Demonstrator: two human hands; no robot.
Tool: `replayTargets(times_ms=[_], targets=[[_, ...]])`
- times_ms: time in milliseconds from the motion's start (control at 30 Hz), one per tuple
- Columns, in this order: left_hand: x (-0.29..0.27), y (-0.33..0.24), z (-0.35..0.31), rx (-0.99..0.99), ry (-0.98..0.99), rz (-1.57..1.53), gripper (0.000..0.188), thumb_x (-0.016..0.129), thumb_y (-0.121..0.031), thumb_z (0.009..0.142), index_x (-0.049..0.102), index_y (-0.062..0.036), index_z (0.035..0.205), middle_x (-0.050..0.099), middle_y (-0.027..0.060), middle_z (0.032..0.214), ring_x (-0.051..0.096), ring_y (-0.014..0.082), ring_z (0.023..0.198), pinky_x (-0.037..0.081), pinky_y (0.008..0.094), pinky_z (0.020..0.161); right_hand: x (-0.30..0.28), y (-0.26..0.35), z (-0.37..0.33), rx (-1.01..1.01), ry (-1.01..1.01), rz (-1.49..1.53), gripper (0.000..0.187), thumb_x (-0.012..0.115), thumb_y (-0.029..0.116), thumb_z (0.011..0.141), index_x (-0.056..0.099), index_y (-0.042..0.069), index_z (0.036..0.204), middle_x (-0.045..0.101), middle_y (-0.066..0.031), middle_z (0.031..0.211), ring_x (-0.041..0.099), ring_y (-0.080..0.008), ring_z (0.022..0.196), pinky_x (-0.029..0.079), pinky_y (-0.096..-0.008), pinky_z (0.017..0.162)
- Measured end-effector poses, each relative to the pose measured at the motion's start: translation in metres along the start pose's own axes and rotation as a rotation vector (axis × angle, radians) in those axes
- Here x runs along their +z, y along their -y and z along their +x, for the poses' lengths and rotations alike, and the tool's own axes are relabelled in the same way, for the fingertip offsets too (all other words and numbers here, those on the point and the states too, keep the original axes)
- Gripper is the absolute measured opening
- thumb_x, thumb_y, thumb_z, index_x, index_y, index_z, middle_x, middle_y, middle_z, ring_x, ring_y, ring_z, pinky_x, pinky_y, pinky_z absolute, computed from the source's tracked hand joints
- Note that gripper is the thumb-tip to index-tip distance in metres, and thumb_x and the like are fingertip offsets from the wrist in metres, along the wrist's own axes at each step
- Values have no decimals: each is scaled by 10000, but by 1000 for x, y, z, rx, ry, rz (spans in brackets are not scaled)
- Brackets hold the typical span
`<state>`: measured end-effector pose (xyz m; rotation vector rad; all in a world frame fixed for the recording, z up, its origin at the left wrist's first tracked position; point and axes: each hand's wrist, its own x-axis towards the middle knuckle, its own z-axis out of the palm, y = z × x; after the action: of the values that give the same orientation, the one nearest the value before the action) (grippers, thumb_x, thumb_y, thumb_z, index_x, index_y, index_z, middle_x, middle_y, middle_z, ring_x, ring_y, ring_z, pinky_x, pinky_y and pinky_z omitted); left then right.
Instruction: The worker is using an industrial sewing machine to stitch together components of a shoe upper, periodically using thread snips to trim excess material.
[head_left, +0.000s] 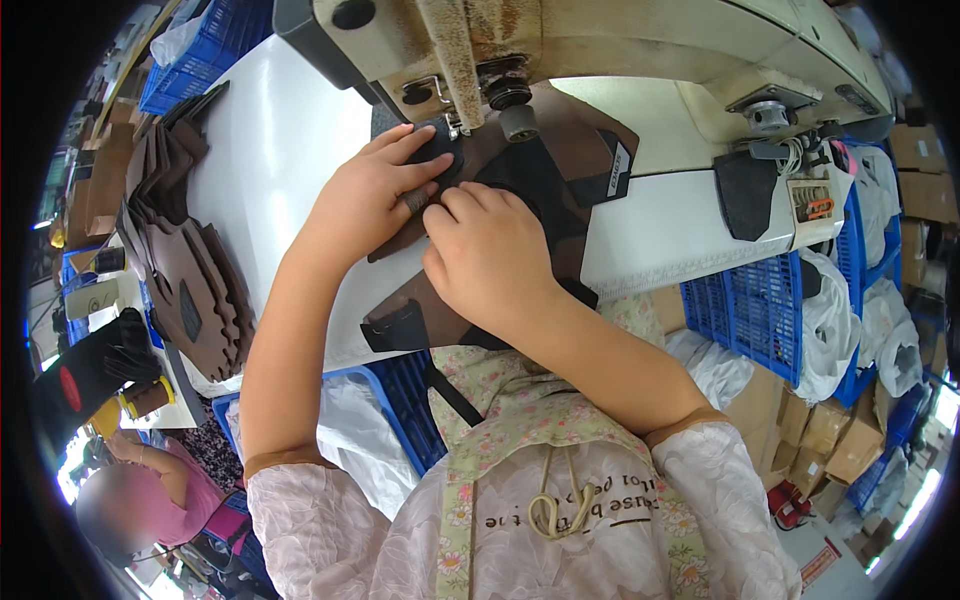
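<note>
A brown and black cut panel (590, 125) of leather-like material lies on the white sewing table, under the head of the sewing machine (600, 40). My left hand (365, 195) rests on a dark patch of it, fingers stretched out close to the metal presser foot (456, 127). Beside it, my right hand (490, 250) has its fingers curled down onto the panel, pinching it; the fingertips are partly hidden. The panel's lower part (405, 315) reaches toward my body over the table's near edge. A black label with light lettering (616, 165) sits on its right side.
Stacked brown cut pieces (190, 280) lie along the table's left side. A loose black piece (745, 195) is at the right, next to a small card (815, 210). Blue crates (745, 310) stand below the right edge. Further left, a person in pink (170, 490) sits.
</note>
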<state>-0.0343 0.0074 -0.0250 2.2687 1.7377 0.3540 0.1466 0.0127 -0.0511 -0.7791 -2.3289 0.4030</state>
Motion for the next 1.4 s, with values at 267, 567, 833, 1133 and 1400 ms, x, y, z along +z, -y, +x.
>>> replayTargets(times_ms=[267,567,833,1133,1400], targets=[[5,5,-2,32,-47,74,392,638,-75,845,682,-187,1218,579,106,1352,516,345,1263,464,394,1006,-7,-6,0,-20,65,35,92,646,112,705,598,37,730,628,-116,802,646,-284,848,518,-394,750],[8,4,-1,43,-92,119,342,665,-133,847,703,-195,1181,622,97,1274,555,328,1215,498,385,953,-1,-14,-4,-68,-2,97,124,673,147,695,587,63,668,588,-88,716,620,-262,764,488,-385,716],[10,1,0,16,-136,133,348,678,-130,833,709,-205,1172,643,69,1206,576,298,1179,517,371,898,-1,-16,-1,-92,-38,141,121,656,122,701,567,63,645,580,-94,685,619,-269,719,488,-394,691],[11,-1,3,21,-168,114,349,690,-129,818,714,-194,1160,652,60,1126,588,282,1146,524,362,857,-8,-15,4,-59,48,136,123,655,120,691,561,66,632,578,-89,662,613,-267,671,480,-394,651],[7,-12,7,-137,-74,124,262,690,-186,820,746,-212,1075,635,28,1268,566,225,1211,539,340,878,-8,-14,4,-68,63,115,125,660,137,696,570,64,649,589,-90,678,616,-265,678,475,-392,652]])
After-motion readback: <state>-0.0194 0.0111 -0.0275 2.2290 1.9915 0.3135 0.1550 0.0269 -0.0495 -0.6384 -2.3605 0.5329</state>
